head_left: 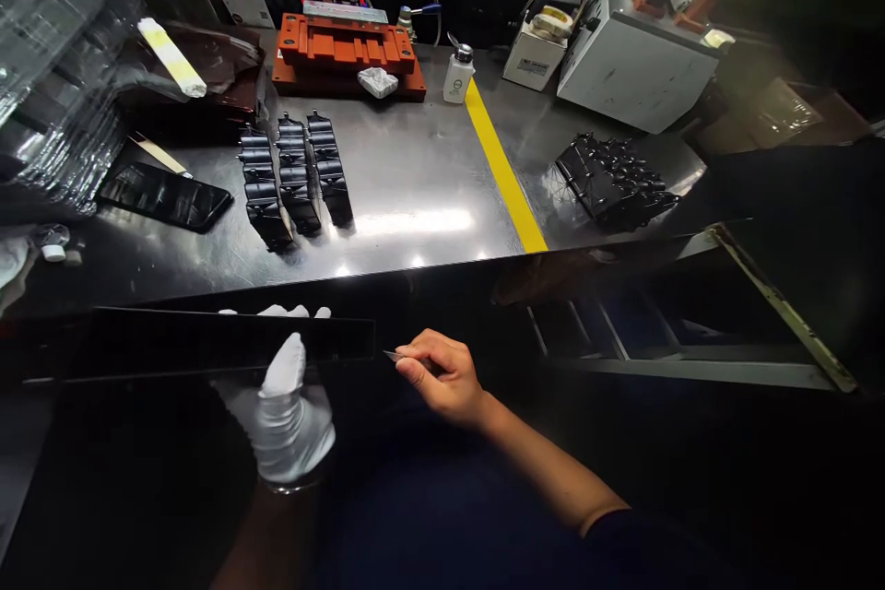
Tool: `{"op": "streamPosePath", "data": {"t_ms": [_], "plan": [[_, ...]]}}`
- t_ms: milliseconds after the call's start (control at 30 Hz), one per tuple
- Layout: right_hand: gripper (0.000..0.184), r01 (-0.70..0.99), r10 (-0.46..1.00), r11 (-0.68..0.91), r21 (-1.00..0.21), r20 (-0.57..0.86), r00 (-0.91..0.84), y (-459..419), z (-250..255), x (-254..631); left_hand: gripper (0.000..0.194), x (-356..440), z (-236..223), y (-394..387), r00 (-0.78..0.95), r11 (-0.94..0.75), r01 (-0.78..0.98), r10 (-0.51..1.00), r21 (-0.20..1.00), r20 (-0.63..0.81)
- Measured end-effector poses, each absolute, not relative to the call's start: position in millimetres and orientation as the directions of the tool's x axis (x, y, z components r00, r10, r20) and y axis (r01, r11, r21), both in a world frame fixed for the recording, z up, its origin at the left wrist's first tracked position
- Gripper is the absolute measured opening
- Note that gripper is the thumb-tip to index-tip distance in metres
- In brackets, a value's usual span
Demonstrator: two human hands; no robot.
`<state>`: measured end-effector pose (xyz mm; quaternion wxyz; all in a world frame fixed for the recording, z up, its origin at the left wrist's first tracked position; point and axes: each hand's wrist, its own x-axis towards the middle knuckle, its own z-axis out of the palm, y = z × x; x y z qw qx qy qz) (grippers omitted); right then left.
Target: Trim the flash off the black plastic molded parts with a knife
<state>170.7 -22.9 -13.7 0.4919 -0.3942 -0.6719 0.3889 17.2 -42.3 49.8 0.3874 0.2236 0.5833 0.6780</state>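
My left hand (291, 429), in a white glove, is closed around a long, glossy black panel (180, 343). The thumb presses on the near face, and the fingertips show past the far edge. The panel lies almost level in front of the bench, its left end lost in the dark. My bare right hand (442, 378) pinches a small pointed metal blade (392, 355) between thumb and fingers. Its tip points left, just off the panel's right end, with a small gap between them. Most of the blade is hidden in the fingers.
On the metal bench (415, 175) stand black ribbed parts (297, 175), a phone (166, 194), an orange fixture (349, 51), a white pump bottle (458, 74) and a grey box (636, 60). More black parts (615, 180) sit right of the yellow tape (508, 171). Plastic-wrapped trays (55, 64) fill the left.
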Motion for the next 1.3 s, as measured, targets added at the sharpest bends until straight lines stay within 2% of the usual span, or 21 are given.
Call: {"op": "streamPosePath", "data": {"t_ms": [100, 200, 400, 500, 567, 700, 900, 1067, 1300], "plan": [[0.015, 0.126, 0.824, 0.535, -0.835, 0.483, -0.296, -22.0, -2.6, 171.0, 0.05, 19.8, 46.4, -37.4, -0.706, -0.197, -0.398, 0.69, 0.896, -0.162], [0.014, 0.142, 0.799, 0.574, -0.806, 0.514, -0.311, -18.2, -0.9, 170.3, 0.054, 20.7, 44.0, -34.8, -0.702, -0.22, -0.407, 0.697, 0.886, -0.15], [0.015, 0.188, 0.833, 0.541, -0.82, 0.49, -0.256, -2.7, -12.1, 173.3, 0.059, 13.0, 47.3, -44.6, -0.642, -0.08, -0.394, 0.736, 0.916, -0.212], [0.016, 0.236, 0.887, 0.459, -0.857, 0.424, -0.183, 5.5, -13.7, 179.3, 0.056, 8.3, 46.8, -50.3, -0.446, 0.05, -0.546, 0.828, 0.836, -0.341], [0.016, 0.218, 0.881, 0.463, -0.859, 0.418, -0.222, 4.7, -9.9, 184.9, 0.048, 6.4, 45.1, -49.4, -0.35, 0.132, -0.582, 0.85, 0.802, -0.394], [0.012, 0.089, 0.745, 0.57, -0.817, 0.467, -0.476, -8.6, 5.0, 195.7, 0.033, 4.6, 38.2, -39.7, -0.369, 0.189, -0.514, 0.832, 0.837, -0.414], [0.013, 0.074, 0.645, 0.595, -0.801, 0.421, -0.638, -13.3, 13.7, 203.1, 0.037, 3.7, 28.2, -34.8, -0.32, 0.22, -0.449, 0.865, 0.866, -0.386], [0.013, 0.085, 0.645, 0.606, -0.791, 0.426, -0.634, -1.9, 9.7, 202.8, 0.039, 4.1, 30.3, -38.7, -0.217, 0.255, -0.351, 0.914, 0.901, -0.343], [0.022, 0.166, 0.719, 0.606, -0.778, 0.445, -0.534, 29.2, 7.9, 200.4, 0.06, 7.4, 36.5, -46.1, -0.05, 0.418, -0.214, 0.898, 0.883, -0.437]]}}
